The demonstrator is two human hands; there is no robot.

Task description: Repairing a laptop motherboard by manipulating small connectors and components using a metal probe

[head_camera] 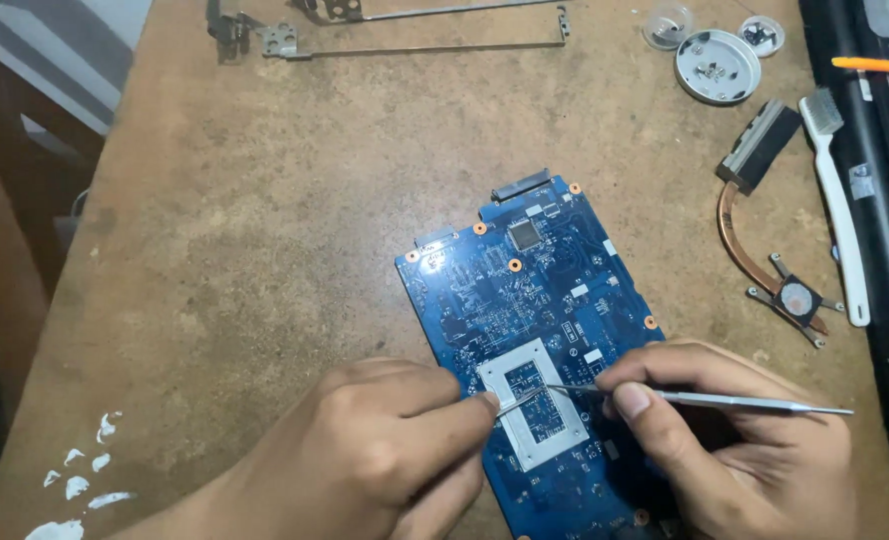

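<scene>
I have the blue circuit board [535, 330] lying flat on the brown surface [265, 250], near edge toward me, so the grey square frame [533, 402] around the chip sits right under my hands. My right hand [735, 440] pinches a thin metal probe [735, 401] between thumb and fingers, like a pen, laid low and nearly level so its tip reaches into the frame's opening. My left hand [385, 450] is curled, fingertips pressed together on a small metal tool [515, 404], which looks like tweezers; it comes in from the opposite side, so the two tips meet over the chip. Both hands rest low by the board, which steadies the fine work.

The removed parts sit well apart: the copper heat pipe [765, 250] with its plate to the right, a white brush [840, 210] beside it, a round white dish [718, 66] with small bits beyond, and metal hinge brackets [385, 30] along the far edge.
</scene>
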